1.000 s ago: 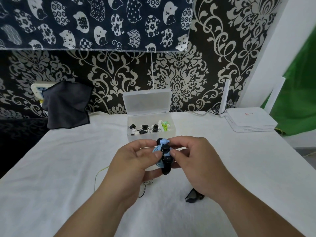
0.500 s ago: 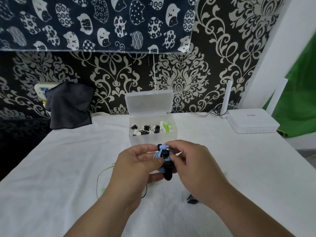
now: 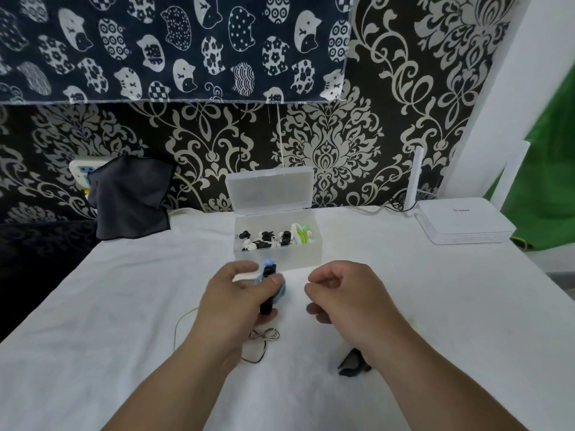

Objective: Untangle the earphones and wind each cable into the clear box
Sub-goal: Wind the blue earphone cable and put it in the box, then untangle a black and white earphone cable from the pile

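1. My left hand grips the wound blue earphones. Thumb and fingers are curled round the bundle, and a black piece sticks out below my thumb.
2. My right hand hangs just beside it, apart from the bundle. Its fingers are loosely curled and I see nothing in them.
3. Both hands are over the middle of the white table, just in front of the clear box.
4. The box stands near the far edge with its lid tipped up. Inside lie black-and-white earphones, with a green set at the right end.
5. A thin black cable lies loose on the table under my left hand, and a yellow-green cable curves out to the left of my wrist.
6. A small dark object lies by my right wrist; I cannot tell what it is.
7. A white router sits at the far right corner, and a dark cloth hangs at the far left.
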